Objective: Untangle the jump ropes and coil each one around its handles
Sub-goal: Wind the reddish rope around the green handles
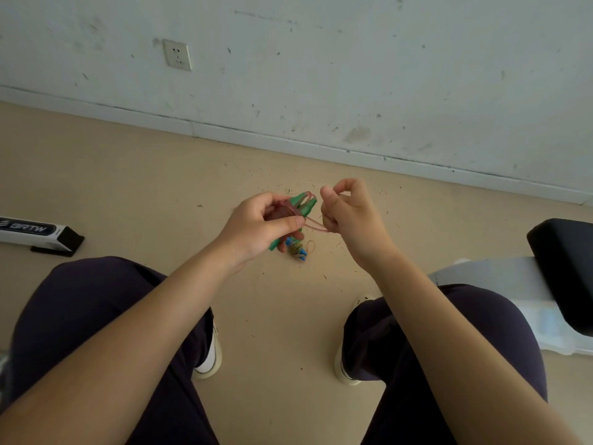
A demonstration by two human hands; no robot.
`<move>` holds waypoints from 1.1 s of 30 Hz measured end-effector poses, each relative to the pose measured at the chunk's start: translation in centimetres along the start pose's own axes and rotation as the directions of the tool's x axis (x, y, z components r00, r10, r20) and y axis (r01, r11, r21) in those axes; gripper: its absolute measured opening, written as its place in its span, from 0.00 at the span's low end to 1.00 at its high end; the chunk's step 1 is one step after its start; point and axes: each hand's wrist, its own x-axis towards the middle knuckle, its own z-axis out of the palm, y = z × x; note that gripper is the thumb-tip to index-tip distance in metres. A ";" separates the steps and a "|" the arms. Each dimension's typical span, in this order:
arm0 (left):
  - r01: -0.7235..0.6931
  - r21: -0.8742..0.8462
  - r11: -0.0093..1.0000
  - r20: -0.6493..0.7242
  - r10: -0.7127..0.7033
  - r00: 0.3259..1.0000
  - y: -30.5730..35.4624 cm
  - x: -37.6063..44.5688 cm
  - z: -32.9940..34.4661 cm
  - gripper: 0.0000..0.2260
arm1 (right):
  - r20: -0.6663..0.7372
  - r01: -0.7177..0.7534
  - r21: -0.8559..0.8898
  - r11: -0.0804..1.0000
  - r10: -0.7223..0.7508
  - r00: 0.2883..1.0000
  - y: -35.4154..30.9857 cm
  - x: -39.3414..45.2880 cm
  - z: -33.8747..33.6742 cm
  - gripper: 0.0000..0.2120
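My left hand [261, 224] grips a pair of green jump-rope handles [303, 203] with pinkish-red rope wound around them. From that bundle a loose length of the pink rope [316, 224] runs across to my right hand [348, 213], which pinches it with curled fingers. On the floor just below my hands lies a second jump rope [296, 248] with blue handles and yellowish rope coiled around them. A small tan rubber band [310, 245] lies beside it.
I sit with both knees in dark trousers either side of the beige floor [128, 187]. A white and black box [35, 234] lies at the left. A black cushion on a white base [564, 271] is at the right. The wall [321, 75] is just ahead.
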 end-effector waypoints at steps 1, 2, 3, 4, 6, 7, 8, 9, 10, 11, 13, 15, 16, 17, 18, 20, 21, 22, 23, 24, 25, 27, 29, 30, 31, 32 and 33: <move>0.000 -0.010 1.000 0.007 0.000 1.000 0.0 0.0 0.0 0.15 | -0.003 -0.003 -0.010 1.000 0.003 1.000 0.0 0.0 0.1 0.07; -0.002 -0.018 1.000 0.013 0.002 1.000 0.0 -0.1 0.0 0.14 | -0.003 -0.011 -0.019 1.000 0.010 1.000 -0.1 -0.1 0.2 0.07; -0.003 -0.026 1.000 0.015 0.003 1.000 0.0 -0.1 0.0 0.13 | 0.000 -0.018 -0.036 0.999 0.018 1.000 -0.1 -0.1 0.2 0.08; -0.004 -0.032 0.999 0.013 0.004 1.000 0.0 -0.1 0.0 0.12 | 0.003 -0.018 -0.065 0.998 0.019 1.000 0.0 -0.1 0.2 0.08; -0.004 -0.037 0.999 -0.003 0.004 1.000 0.0 -0.1 -0.1 0.12 | 0.016 0.008 -0.137 0.991 -0.006 1.000 0.1 -0.1 0.2 0.07; -0.003 -0.032 0.999 -0.012 0.003 1.000 0.0 0.0 -0.2 0.12 | 0.023 0.024 -0.159 0.987 -0.021 1.000 0.2 -0.1 0.1 0.06; -0.001 -0.024 1.000 -0.020 0.001 1.000 -0.1 0.0 -0.3 0.12 | 0.028 0.036 -0.170 0.985 -0.032 0.999 0.3 -0.2 0.1 0.06; 0.000 -0.016 1.000 -0.028 0.000 1.000 -0.1 0.1 -0.4 0.12 | 0.029 0.042 -0.174 0.984 -0.037 0.999 0.3 -0.2 0.1 0.06; 0.000 -0.009 1.000 -0.032 0.000 0.999 -0.1 0.1 -0.5 0.12 | 0.027 0.042 -0.178 0.983 -0.038 0.999 0.3 -0.3 0.0 0.07; 0.001 -0.002 1.000 -0.034 -0.001 0.999 -0.2 0.1 -0.6 0.12 | 0.025 0.043 -0.181 0.983 -0.039 0.999 0.2 -0.3 0.0 0.08; 0.007 0.013 1.000 -0.030 -0.007 1.000 -0.2 0.1 -0.6 0.13 | 0.010 0.055 -0.182 0.982 -0.054 0.999 0.0 -0.4 -0.1 0.08; 0.010 0.016 1.000 -0.015 -0.009 1.000 0.0 0.1 -0.6 0.14 | -0.025 0.060 -0.183 0.981 -0.066 0.998 -0.2 -0.5 0.0 0.07; 0.008 0.019 1.000 -0.007 -0.008 1.000 0.0 0.0 -0.6 0.15 | -0.041 0.060 -0.183 0.981 -0.069 0.997 -0.3 -0.5 0.0 0.06; 0.003 0.024 1.000 -0.001 -0.003 1.000 0.0 0.0 -0.6 0.16 | -0.054 0.060 -0.182 0.982 -0.071 0.996 -0.4 -0.5 0.0 0.05; -0.005 0.034 0.999 0.000 0.005 1.000 0.0 0.0 -0.5 0.17 | -0.065 0.061 -0.180 0.982 -0.073 0.995 -0.5 -0.6 0.1 0.05; -0.033 0.073 0.997 -0.005 0.034 0.999 -0.1 -0.1 -0.5 0.18 | -0.088 0.067 -0.187 0.980 -0.085 0.993 -0.4 -0.6 0.1 0.03; -0.049 0.097 0.994 -0.008 0.050 0.999 -0.2 -0.1 -0.4 0.17 | -0.096 0.072 -0.195 0.978 -0.092 0.991 -0.4 -0.6 0.2 0.03; -0.063 0.112 0.992 -0.010 0.064 0.998 -0.3 -0.2 -0.4 0.16 | -0.101 0.077 -0.208 0.975 -0.100 0.990 -0.3 -0.6 0.2 0.02; -0.072 0.119 0.990 -0.015 0.074 0.997 -0.5 -0.2 -0.4 0.16 | -0.105 0.087 -0.225 0.970 -0.113 0.988 -0.3 -0.6 0.3 0.02; -0.077 0.124 0.989 -0.019 0.080 0.997 -0.5 -0.2 -0.4 0.16 | -0.109 0.101 -0.247 0.964 -0.131 0.985 -0.2 -0.6 0.3 0.02; -0.082 0.132 0.988 -0.024 0.086 0.996 -0.6 -0.2 -0.4 0.17 | -0.112 0.114 -0.263 0.958 -0.148 0.983 -0.1 -0.6 0.3 0.02; -0.091 0.149 0.985 -0.032 0.097 0.995 -0.5 -0.2 -0.4 0.19 | -0.120 0.140 -0.297 0.945 -0.182 0.976 0.2 -0.5 0.3 0.02; -0.095 0.157 0.983 -0.030 0.101 0.994 -0.5 -0.1 -0.4 0.20 | -0.130 0.158 -0.377 0.913 -0.221 0.967 0.5 -0.3 0.2 0.04; -0.093 0.156 0.983 -0.028 0.099 0.995 -0.4 -0.1 -0.3 0.20 | -0.135 0.155 -0.396 0.905 -0.224 0.965 0.6 -0.3 0.2 0.05; -0.092 0.153 0.984 -0.025 0.097 0.995 -0.4 -0.1 -0.3 0.20 | -0.137 0.149 -0.378 0.914 -0.214 0.967 0.5 -0.2 0.2 0.05; -0.090 0.145 0.985 -0.023 0.095 0.995 -0.4 -0.1 -0.3 0.20 | -0.133 0.143 -0.332 0.933 -0.196 0.972 0.5 -0.2 0.1 0.06; -0.088 0.132 0.987 -0.021 0.091 0.996 -0.5 -0.1 -0.3 0.20 | -0.126 0.137 -0.280 0.950 -0.177 0.976 0.4 -0.3 0.1 0.06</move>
